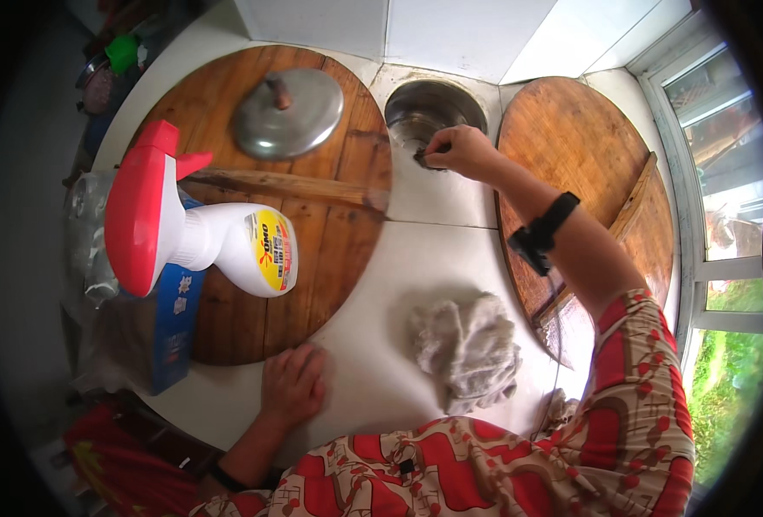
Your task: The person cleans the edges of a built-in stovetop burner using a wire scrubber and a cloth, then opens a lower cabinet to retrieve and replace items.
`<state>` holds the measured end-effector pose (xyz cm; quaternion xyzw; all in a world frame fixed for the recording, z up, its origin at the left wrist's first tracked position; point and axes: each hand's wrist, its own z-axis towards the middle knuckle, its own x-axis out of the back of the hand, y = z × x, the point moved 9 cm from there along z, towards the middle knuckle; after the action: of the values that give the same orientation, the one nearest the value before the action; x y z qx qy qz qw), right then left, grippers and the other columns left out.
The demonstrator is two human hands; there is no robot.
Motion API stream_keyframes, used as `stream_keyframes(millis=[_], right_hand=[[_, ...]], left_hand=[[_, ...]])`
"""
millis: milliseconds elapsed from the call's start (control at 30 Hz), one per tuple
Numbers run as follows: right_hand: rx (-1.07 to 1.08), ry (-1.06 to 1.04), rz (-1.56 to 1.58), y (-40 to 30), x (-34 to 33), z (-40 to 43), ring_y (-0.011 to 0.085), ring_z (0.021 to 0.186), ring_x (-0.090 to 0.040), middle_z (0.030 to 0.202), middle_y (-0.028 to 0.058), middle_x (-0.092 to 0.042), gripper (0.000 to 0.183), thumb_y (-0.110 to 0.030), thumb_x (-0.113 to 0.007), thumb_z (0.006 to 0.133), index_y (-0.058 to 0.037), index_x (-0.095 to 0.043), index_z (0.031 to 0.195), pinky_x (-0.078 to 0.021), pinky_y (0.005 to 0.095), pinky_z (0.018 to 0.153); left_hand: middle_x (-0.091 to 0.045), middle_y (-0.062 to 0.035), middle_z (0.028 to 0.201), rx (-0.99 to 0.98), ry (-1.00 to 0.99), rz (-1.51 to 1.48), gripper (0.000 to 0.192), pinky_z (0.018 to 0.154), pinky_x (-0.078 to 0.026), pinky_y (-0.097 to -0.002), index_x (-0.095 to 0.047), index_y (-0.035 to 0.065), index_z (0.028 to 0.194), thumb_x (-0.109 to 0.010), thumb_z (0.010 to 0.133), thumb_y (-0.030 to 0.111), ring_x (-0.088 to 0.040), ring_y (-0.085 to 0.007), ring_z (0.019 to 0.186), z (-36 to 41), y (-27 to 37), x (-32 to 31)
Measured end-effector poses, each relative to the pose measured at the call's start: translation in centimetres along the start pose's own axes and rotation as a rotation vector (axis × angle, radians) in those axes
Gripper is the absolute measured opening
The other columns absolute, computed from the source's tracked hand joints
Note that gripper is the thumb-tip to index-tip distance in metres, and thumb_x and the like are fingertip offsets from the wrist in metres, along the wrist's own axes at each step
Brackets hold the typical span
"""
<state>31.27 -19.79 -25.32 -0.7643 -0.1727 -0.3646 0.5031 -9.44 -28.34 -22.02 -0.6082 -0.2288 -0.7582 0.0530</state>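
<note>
My right hand reaches over the near rim of a round metal pot set into the tiled counter. Its fingertips pinch a small dark, wet-looking piece, perhaps a scouring pad, against the rim. Dark smears show on the tile there. My left hand rests on the counter with bent fingers and nothing visible in it, close to the near edge of a round wooden lid. Between my arms lies a crumpled grey cloth.
A metal lid with a knob and an OMO spray bottle are at the left wooden lid. A blue box and clear plastic bag sit beside it. Another wooden lid lies right, near the window.
</note>
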Motion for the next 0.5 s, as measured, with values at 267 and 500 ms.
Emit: stream_keyframes(millis=[267, 500], right_hand=[[-0.064, 0.045, 0.333, 1.7, -2.0, 3.2, 0.0138, 0.064, -0.06, 0.072, 0.0043, -0.065, 0.025, -0.032, -0.075, 0.07, -0.0091, -0.071, 0.08, -0.0485, 0.0279, 0.062], [0.064, -0.161, -0.012, -1.8, -1.2, 1.3, 0.0155, 0.068, -0.061, 0.073, 0.0045, -0.065, 0.026, -0.034, -0.074, 0.071, -0.0093, -0.069, 0.079, -0.0489, 0.0284, 0.064]], left_hand=[[-0.052, -0.0091, 0.118, -0.025, -0.026, -0.028, 0.042, 0.08, -0.043, -0.0414, -0.058, 0.0104, 0.114, -0.058, 0.071, 0.014, -0.052, -0.0271, 0.098, 0.7, 0.7, 0.0], [-0.052, -0.0092, 0.119, 0.016, -0.022, 0.037, 0.044, 0.08, -0.043, -0.0421, -0.058, 0.0107, 0.115, -0.059, 0.071, 0.014, -0.052, -0.0277, 0.097, -0.5, 0.5, 1.1]])
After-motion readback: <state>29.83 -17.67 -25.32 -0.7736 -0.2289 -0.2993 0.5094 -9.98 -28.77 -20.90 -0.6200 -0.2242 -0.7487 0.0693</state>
